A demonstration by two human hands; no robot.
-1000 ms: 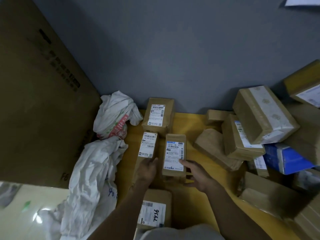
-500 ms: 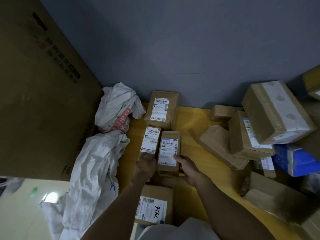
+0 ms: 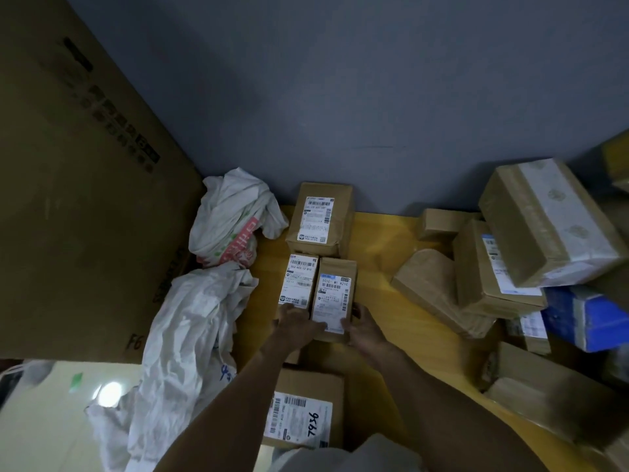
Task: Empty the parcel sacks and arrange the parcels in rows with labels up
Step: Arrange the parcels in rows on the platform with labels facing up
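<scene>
Centrally, pkg lbl: "501E- M1"

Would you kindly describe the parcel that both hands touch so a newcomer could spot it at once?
On the yellow table by the grey wall, right of the white sacks, two brown parcels lie side by side. Take the right parcel: its label, unlike its neighbour's, has a blue top strip.

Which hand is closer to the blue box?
Right. The right hand grips a small parcel, left of the blue box; the left hand lies farther left, across that parcel.
</scene>
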